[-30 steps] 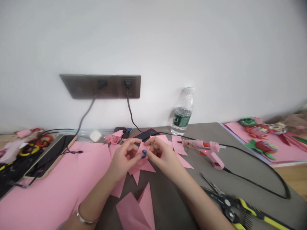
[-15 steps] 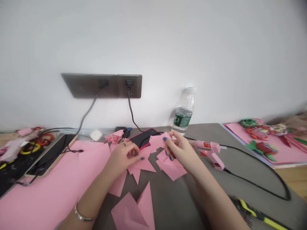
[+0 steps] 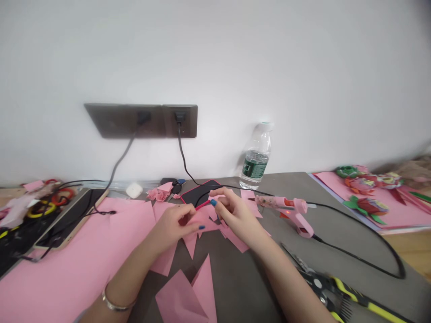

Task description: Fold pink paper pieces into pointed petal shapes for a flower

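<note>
Loosely curled with thumb extended, the left hand (image 3: 173,224) (its grip is hidden) meets pink paper pieces (image 3: 209,224) spread between both hands; the right hand (image 3: 232,215) bends half-closed above them, any hold unclear, near a pink glue gun (image 3: 298,215).

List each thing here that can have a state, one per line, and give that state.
Left hand: fingers curled, hold unclear
Right hand: fingers bent, hold unclear
Pink pieces between hands: overlapping
Front paper: folded
Large pink sheet: flat
Glue gun: lying, red light on
Bottle: standing, capped
Left phone: screen dark
Wall socket: two plugs in
Black-and-yellow tool: partly hidden
</note>
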A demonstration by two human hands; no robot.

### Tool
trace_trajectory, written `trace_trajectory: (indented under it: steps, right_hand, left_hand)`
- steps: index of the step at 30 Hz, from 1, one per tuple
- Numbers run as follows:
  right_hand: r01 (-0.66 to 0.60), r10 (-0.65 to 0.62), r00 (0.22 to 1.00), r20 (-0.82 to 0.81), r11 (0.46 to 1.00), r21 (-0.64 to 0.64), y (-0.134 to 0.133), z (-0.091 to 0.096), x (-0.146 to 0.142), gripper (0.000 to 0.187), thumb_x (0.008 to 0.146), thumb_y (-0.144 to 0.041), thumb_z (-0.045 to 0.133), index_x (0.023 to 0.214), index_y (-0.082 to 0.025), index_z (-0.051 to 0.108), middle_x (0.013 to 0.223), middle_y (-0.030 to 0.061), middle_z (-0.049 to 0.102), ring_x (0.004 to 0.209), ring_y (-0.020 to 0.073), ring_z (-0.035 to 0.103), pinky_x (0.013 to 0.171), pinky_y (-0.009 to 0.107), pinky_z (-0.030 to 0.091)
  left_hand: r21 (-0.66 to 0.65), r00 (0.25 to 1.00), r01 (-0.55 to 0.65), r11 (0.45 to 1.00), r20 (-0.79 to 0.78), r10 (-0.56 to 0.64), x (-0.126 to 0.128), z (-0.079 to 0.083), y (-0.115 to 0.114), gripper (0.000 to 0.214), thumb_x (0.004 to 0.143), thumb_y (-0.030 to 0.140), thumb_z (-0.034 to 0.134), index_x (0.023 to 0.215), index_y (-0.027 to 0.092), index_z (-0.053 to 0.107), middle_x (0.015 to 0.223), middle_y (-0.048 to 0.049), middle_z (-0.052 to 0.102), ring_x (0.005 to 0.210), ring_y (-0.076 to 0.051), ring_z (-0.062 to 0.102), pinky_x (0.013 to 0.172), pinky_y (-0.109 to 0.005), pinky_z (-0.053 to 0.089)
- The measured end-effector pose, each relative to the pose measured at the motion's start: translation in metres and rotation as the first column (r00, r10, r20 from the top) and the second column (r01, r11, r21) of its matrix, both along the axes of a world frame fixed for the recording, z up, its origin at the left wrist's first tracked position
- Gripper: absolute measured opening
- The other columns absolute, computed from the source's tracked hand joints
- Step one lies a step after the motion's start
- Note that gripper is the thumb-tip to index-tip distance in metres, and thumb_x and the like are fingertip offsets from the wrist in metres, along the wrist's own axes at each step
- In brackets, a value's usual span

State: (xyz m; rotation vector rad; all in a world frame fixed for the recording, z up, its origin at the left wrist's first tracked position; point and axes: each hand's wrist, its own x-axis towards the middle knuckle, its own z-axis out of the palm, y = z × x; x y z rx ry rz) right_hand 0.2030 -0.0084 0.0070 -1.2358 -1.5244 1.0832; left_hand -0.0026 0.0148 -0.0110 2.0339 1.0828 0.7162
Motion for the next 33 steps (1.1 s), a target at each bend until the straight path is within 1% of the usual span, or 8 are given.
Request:
trace_trajectory:
  steps: [3,7,11,15,20,24,28,33]
  right_hand:
    - [-0.100,0.100,0.995,0.004,0.995,-0.007,-0.001,-0.004,-0.005,0.022,0.093,-0.041,0.056,0.091,-0.020,0.061,0.069,-0.0030,0.050,0.061,0.0141,0.045,0.058,0.026,0.033]
    - [-0.130,0.127,0.990,-0.060,0.991,-0.038,-0.002,-0.010,-0.017,0.026,0.088,-0.043,0.063,0.077,-0.020,0.055,0.065,-0.0035,0.049,0.058,0.0132,0.044,0.054,0.025,0.031]
    - [-0.130,0.119,0.974,-0.195,0.990,-0.046,0.001,-0.016,-0.024,0.028,0.086,-0.044,0.065,0.077,-0.021,0.052,0.066,-0.0029,0.056,0.058,0.0141,0.052,0.055,0.025,0.036]
    - [-0.164,0.141,0.955,-0.261,0.984,-0.070,0.004,-0.014,-0.017,0.026,0.083,-0.040,0.068,0.078,-0.022,0.050,0.070,-0.0020,0.057,0.065,0.0164,0.057,0.059,0.027,0.039]
    - [-0.215,0.208,0.967,-0.145,0.976,-0.031,0.003,-0.010,-0.006,0.021,0.084,-0.030,0.065,0.073,-0.021,0.049,0.077,-0.0017,0.051,0.073,0.0154,0.050,0.064,0.026,0.038]
    - [-0.224,0.211,0.966,-0.148,0.971,-0.078,0.002,-0.009,-0.003,0.020,0.082,-0.023,0.063,0.072,-0.021,0.046,0.076,-0.0030,0.048,0.073,0.0156,0.052,0.066,0.027,0.040]
    - [-0.215,0.202,0.959,-0.196,0.976,-0.045,0.003,-0.008,-0.001,0.016,0.083,-0.021,0.063,0.077,-0.021,0.049,0.079,-0.0033,0.049,0.074,0.0142,0.050,0.069,0.026,0.040]
    - [-0.190,0.176,0.961,-0.212,0.981,-0.049,0.008,-0.011,0.001,0.018,0.088,-0.033,0.067,0.081,-0.019,0.058,0.078,-0.0025,0.052,0.069,0.0123,0.048,0.063,0.025,0.039]
  left_hand:
    - [-0.010,0.983,-0.100,0.995,0.156,0.100,0.000,-0.001,0.001,0.041,0.092,0.041,0.055,0.063,0.022,0.033,0.058,0.0069,0.031,0.054,-0.012,0.030,0.052,-0.026,0.022]
    - [-0.010,0.962,-0.139,0.990,0.235,0.137,0.001,-0.001,-0.001,0.041,0.097,0.047,0.047,0.066,0.020,0.046,0.060,0.0038,0.042,0.056,-0.013,0.038,0.052,-0.026,0.028]
    - [-0.167,0.905,-0.013,0.986,0.417,0.082,0.005,0.000,-0.005,0.047,0.100,0.055,0.040,0.092,0.016,0.064,0.078,-0.0042,0.063,0.072,-0.018,0.057,0.068,-0.029,0.046]
    - [-0.429,0.805,0.139,0.893,0.574,0.150,0.007,-0.006,-0.004,0.060,0.098,0.064,0.037,0.115,0.014,0.064,0.081,-0.0079,0.070,0.067,-0.019,0.062,0.062,-0.029,0.050]
    - [-0.485,0.803,0.128,0.865,0.563,0.197,0.005,-0.009,-0.001,0.045,0.092,0.055,0.059,0.114,0.017,0.069,0.096,-0.0081,0.072,0.070,-0.016,0.064,0.067,-0.028,0.054]
    - [-0.414,0.793,0.094,0.905,0.581,0.184,0.003,-0.007,0.004,0.038,0.081,0.043,0.076,0.112,0.021,0.071,0.106,-0.0065,0.070,0.093,-0.020,0.064,0.079,-0.027,0.053]
    - [-0.359,0.816,0.034,0.933,0.549,0.182,0.002,-0.005,0.007,0.033,0.072,0.029,0.083,0.100,0.018,0.069,0.093,-0.0032,0.069,0.087,-0.018,0.064,0.076,-0.026,0.051]
    - [-0.288,0.887,-0.056,0.956,0.426,0.180,0.004,-0.003,0.005,0.019,0.074,0.029,0.077,0.084,0.015,0.069,0.078,-0.0012,0.066,0.073,-0.016,0.061,0.064,-0.023,0.047]
